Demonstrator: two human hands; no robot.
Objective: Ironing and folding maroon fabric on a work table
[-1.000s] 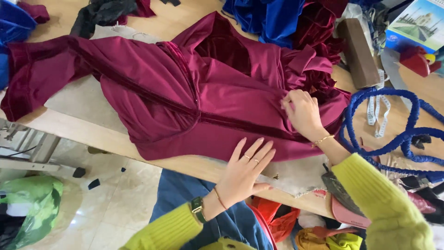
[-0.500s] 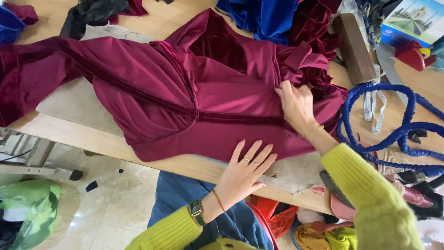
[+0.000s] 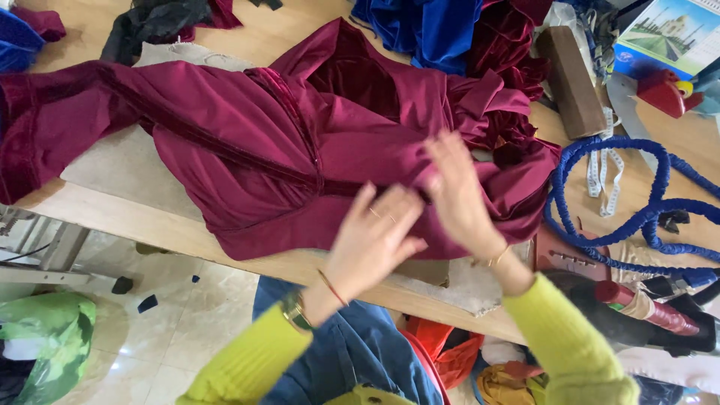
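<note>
The left hand (image 3: pixel 375 244) is reaching forward with its fingers (image 3: pixel 401 217) spread out flat, palm facing down. The right hand (image 3: pixel 459 196) is lying just beside it, fingers open and pointing away. Both arms are stretching out in yellow-green sleeves, with bracelets showing at both wrists.

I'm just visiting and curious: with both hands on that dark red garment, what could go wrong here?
The maroon garment overhangs the wooden table edge, so it might slide toward the floor. The blue cord loops beside the right hand and could snag. The left hand may crease the fabric.
</note>
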